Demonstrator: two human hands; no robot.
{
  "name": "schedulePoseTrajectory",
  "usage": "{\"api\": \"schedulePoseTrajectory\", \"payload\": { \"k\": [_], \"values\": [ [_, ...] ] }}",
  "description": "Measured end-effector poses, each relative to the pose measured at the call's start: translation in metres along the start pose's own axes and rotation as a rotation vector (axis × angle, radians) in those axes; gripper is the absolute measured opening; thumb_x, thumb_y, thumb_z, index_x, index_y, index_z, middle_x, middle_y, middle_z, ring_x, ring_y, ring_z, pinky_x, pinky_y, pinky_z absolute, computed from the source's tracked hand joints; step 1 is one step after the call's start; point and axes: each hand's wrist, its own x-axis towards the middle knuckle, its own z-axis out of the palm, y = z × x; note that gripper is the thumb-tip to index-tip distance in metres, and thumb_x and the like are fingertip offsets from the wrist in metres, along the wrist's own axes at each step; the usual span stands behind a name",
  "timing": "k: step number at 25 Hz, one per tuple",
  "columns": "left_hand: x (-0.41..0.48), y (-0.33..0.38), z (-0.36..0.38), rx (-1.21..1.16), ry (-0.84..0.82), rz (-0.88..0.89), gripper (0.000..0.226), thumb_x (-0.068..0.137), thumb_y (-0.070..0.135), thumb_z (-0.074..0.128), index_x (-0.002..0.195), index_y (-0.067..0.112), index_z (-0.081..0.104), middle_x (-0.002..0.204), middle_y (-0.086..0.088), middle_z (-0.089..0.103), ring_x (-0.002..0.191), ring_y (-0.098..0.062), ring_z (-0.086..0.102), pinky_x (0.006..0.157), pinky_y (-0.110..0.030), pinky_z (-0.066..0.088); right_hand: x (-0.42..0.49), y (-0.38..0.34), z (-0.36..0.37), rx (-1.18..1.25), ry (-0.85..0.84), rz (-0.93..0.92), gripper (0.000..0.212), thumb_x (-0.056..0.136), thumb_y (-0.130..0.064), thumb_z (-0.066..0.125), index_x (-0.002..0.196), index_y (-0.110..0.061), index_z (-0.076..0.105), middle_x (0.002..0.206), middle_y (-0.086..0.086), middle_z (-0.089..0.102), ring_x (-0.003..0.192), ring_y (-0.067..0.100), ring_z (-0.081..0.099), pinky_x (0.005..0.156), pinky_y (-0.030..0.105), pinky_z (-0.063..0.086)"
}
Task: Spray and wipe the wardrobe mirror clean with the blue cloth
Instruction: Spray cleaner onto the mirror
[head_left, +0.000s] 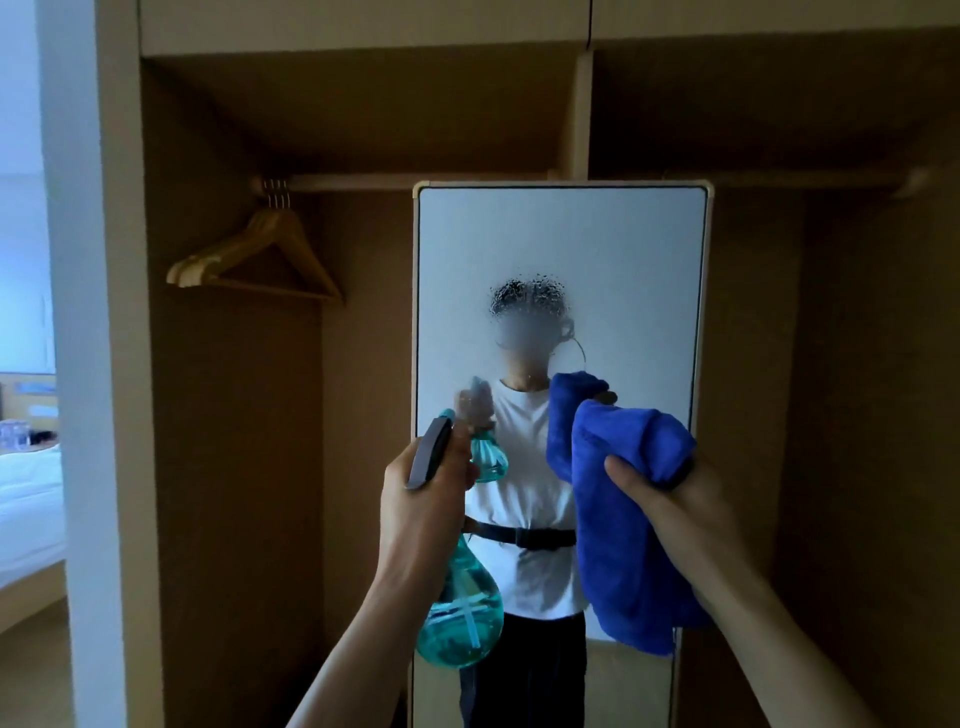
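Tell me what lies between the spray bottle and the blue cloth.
Head view: nothing between spray bottle and blue cloth; only mirror glass behind.

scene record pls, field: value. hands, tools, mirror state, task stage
left hand: grips spray bottle at its trigger head, nozzle toward mirror
right hand: grips bunched blue cloth, raised before the mirror; contact with glass cannot be told
mirror: upright in wardrobe, patch of spray droplets on upper middle
stage: sprayed, droplets not yet wiped
nearby: wooden hangers on rail, left of mirror
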Motion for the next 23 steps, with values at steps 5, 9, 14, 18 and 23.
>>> {"api": "schedulePoseTrajectory", "payload": {
  "k": [5, 9, 14, 18, 23],
  "values": [
    [-0.032, -0.039, -0.008, 0.016, -0.088, -0.147, 0.023, 0.101, 0.033, 0.061, 0.094, 0.013, 0.071, 0.074, -0.006, 0.067, 0.061, -0.009, 0.062, 0.047, -0.024, 0.047, -0.025, 0.019, 0.003, 0.014, 0.002, 0.08, 0.025, 0.085, -0.032, 0.078, 0.103, -0.018, 0.069, 0.089, -0.002, 0.074, 0.086, 0.014, 0.071, 0.075, 0.035, 0.055],
    [-0.055, -0.063, -0.009, 0.031, -0.141, -0.192, 0.024, 0.1, 0.031, 0.063, 0.088, 0.012, 0.073, 0.077, -0.011, 0.071, 0.058, -0.008, 0.06, 0.047, -0.028, 0.048, -0.05, 0.036, 0.004, 0.028, 0.014, 0.156, 0.021, 0.085, -0.028, 0.079, 0.098, -0.014, 0.069, 0.086, 0.002, 0.073, 0.083, 0.016, 0.071, 0.069, 0.029, 0.049],
    [-0.075, -0.087, -0.009, 0.061, -0.186, -0.233, 0.031, 0.1, 0.032, 0.062, 0.087, 0.005, 0.069, 0.084, -0.018, 0.069, 0.065, -0.014, 0.063, 0.048, -0.025, 0.048, -0.078, 0.051, -0.001, 0.035, 0.047, 0.274, 0.015, 0.086, -0.024, 0.079, 0.079, -0.015, 0.069, 0.076, 0.008, 0.072, 0.078, 0.025, 0.07, 0.072, 0.04, 0.051],
    [-0.082, -0.104, -0.01, 0.065, -0.18, -0.257, 0.03, 0.1, 0.034, 0.062, 0.086, 0.008, 0.068, 0.074, -0.012, 0.068, 0.062, -0.017, 0.063, 0.047, -0.028, 0.047, -0.096, 0.066, -0.006, 0.032, 0.05, 0.331, 0.013, 0.087, -0.022, 0.077, 0.085, -0.013, 0.069, 0.082, 0.016, 0.072, 0.08, 0.028, 0.069, 0.074, 0.04, 0.051],
    [-0.1, -0.127, -0.01, 0.114, -0.227, -0.395, 0.033, 0.1, 0.037, 0.061, 0.085, 0.007, 0.067, 0.06, 0.0, 0.059, 0.052, -0.011, 0.055, 0.048, -0.028, 0.045, -0.111, 0.086, -0.008, 0.004, 0.063, 0.339, 0.012, 0.086, -0.021, 0.079, 0.089, -0.019, 0.068, 0.084, -0.002, 0.072, 0.079, 0.011, 0.068, 0.072, 0.033, 0.05]
  ]
}}
